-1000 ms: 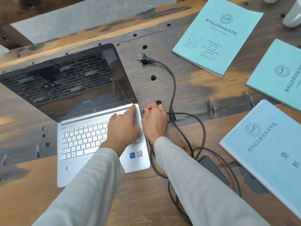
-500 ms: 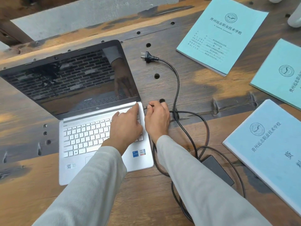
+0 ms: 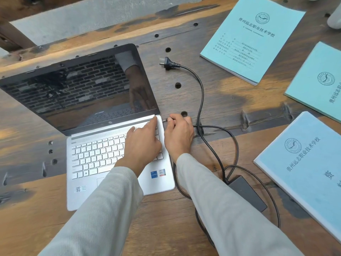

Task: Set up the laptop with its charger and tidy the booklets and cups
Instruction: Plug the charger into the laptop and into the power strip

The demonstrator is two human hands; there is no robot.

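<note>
The right hand (image 3: pixel 178 133) pinches the charger connector (image 3: pixel 167 119), its long axis pointing left at the right edge of the laptop (image 3: pixel 118 193), just beside it; the left hand (image 3: pixel 142 143) rests flat on the keyboard (image 3: pixel 96 154); the wall plug (image 3: pixel 168 63) lies loose on the desk (image 3: pixel 221 100).

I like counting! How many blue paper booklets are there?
3 pale blue paper booklets: top booklet, right-edge booklet, nearest booklet at lower right. More may be off-frame.
</note>
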